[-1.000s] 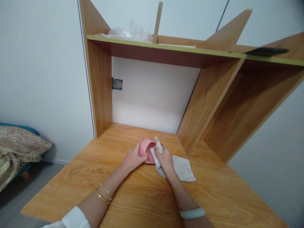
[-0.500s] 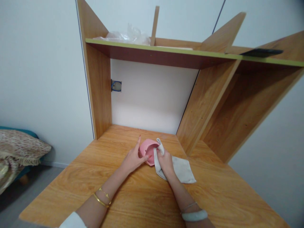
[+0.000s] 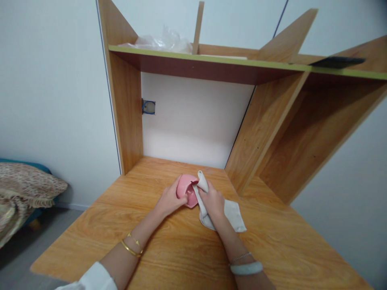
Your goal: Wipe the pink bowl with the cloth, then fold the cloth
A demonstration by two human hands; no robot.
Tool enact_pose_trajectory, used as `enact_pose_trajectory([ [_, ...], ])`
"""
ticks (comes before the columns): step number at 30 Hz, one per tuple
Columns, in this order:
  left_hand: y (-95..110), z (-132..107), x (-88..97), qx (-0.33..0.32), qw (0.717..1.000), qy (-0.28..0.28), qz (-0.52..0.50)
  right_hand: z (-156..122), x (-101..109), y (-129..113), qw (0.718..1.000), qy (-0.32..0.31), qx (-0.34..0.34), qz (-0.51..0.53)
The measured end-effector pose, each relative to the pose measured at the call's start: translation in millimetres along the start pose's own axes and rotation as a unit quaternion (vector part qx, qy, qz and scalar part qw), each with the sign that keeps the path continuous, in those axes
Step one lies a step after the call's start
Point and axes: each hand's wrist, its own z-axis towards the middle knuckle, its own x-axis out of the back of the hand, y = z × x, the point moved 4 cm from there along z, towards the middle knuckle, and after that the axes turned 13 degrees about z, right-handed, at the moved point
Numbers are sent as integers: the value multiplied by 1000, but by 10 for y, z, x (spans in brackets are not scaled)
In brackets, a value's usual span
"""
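Note:
A pink bowl [image 3: 185, 185] is tilted on its side above the wooden desk, its opening turned toward me and to the right. My left hand [image 3: 171, 199] grips it from the left, with the thumb at the rim and the other fingers behind the outer wall, mostly hidden. Bunched in my right hand [image 3: 212, 202] is a light grey cloth [image 3: 234, 215], which touches the bowl's right rim. One folded end of the cloth sticks up above my fingers, and the rest hangs down to the desk on the right.
The wooden desk [image 3: 181, 249] has a shelf unit [image 3: 193, 58] at its back. On the upper shelf lie a clear plastic bag [image 3: 165, 42] and a flat black object [image 3: 338, 62]. An open socket box [image 3: 149, 107] sits in the back wall. A patterned blanket [image 3: 27, 187] lies at far left.
My left hand has closed more firmly around the bowl, its raised index finger now lowered. The bowl has turned slightly, and the right hand with the cloth has shifted a little at the rim.

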Motion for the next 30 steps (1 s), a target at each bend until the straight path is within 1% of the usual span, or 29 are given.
enact_pose_trajectory([
  [2, 43, -18, 21, -18, 999, -9, 27, -10, -3, 0, 1000, -5, 9, -2],
  [4, 86, -33, 24, -41, 999, -13, 32, -14, -60, 21, 998, -27, 19, 59],
  [7, 97, -40, 5, -46, 999, 1, -1, -8, -158, 72, 984, -44, 22, 174],
  [9, 75, -37, -32, -35, 999, 9, -35, -2, -193, 105, 979, -30, 11, 201],
  [13, 50, -24, -118, -51, 995, 7, -81, 2, -233, 118, 980, -23, -6, 196],
  [16, 34, -8, -96, -52, 995, 25, -85, 4, -230, 93, 982, -33, -12, 183],
  [19, 35, -2, -30, -44, 998, 17, -45, -4, -143, 40, 990, -22, -6, 139],
  [23, 83, -27, 41, -49, 998, -12, 37, -42, 19, -48, 1000, 12, 22, 1],
  [25, 105, -41, 58, -50, 996, -19, 66, -54, 31, -58, 999, 3, 27, -21],
  [27, 117, -47, 67, -51, 995, -22, 82, -50, -12, -40, 999, -21, 27, 10],
  [30, 100, -38, 78, -35, 996, -11, 76, -28, -110, 11, 991, -46, 22, 121],
])
